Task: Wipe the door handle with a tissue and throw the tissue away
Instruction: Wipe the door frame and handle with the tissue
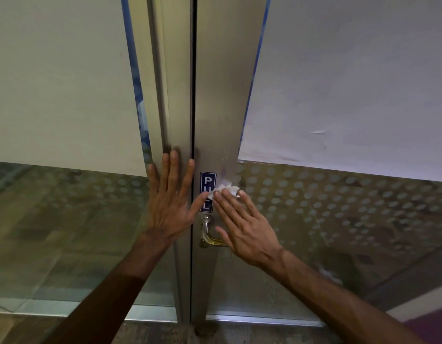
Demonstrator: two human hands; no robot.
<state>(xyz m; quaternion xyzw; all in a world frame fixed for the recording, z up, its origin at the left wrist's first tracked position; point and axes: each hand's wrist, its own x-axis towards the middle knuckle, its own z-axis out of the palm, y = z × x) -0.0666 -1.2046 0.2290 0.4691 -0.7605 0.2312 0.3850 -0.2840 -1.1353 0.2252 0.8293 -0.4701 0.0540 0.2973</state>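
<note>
My right hand presses the tissue flat-fingered against the door; the door handle lies just below, left hand splayed empty.

There is only the one view, from the person's head, looking forward and a little down, close up to the metal door frame where two glass doors meet. It sits near enough that both forearms run in from the bottom edge. The wide lens bows the papered glass panels outward on either side.
</note>
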